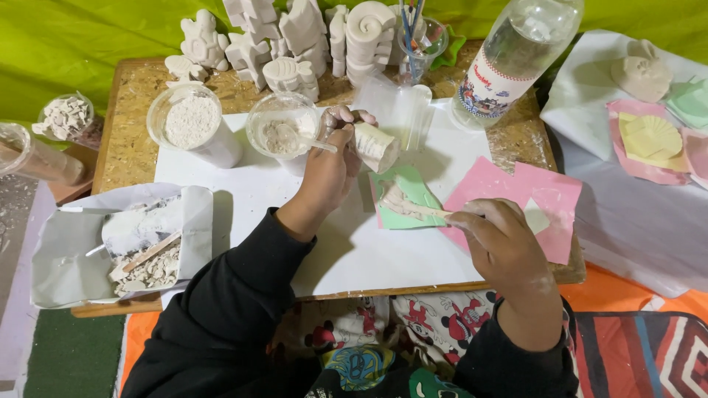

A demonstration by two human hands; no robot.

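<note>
My left hand [332, 166] holds a small cup [376, 146] tipped on its side over a green mould [404, 197] on the white sheet [243, 184]. My right hand [501, 243] grips a thin wooden stick [428, 212] whose tip lies in the pale wet plaster in that green mould. A clear cup with plaster residue and a plastic spoon [284, 133] stands just left of my left hand. Beside it stands a clear cup of white powder [193, 124]. Pink moulds [542, 195] lie under and beyond my right hand.
White plaster figures [295, 37] line the back of the wooden board. A big clear bottle [516, 59] stands at the back right. A paper bag with plaster scraps [144, 254] lies at left. A cast and coloured moulds [649, 133] rest on a white sheet at right.
</note>
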